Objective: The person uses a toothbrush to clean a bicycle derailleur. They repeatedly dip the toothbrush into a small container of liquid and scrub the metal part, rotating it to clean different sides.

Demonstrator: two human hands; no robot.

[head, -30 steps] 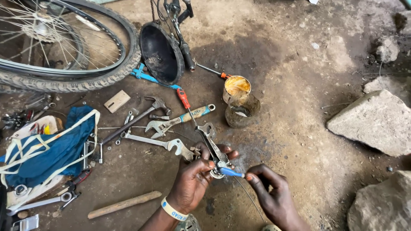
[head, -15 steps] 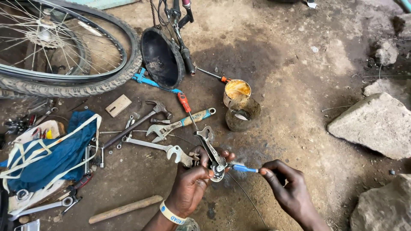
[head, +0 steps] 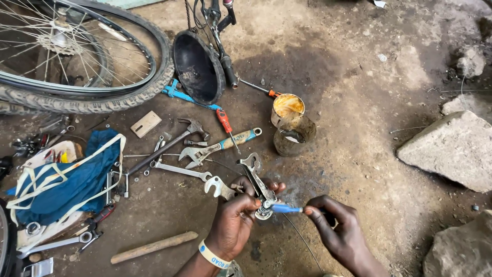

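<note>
Both hands on a small metal bicycle part, low over the dirt ground.

We see the left hand [head: 233,225] clenched around the metal part [head: 262,197], and the right hand [head: 342,233] pinching a blue-sleeved cable end [head: 285,209] against its base; a thin wire [head: 302,241] trails down. Wrenches [head: 182,171], a hammer [head: 169,145] and two tins [head: 293,134] lie just beyond.

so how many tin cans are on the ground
2. One open tin can with yellowish grease stands right of the red-handled screwdriver; a darker can sits touching it, just in front. Others may be hidden.
</note>
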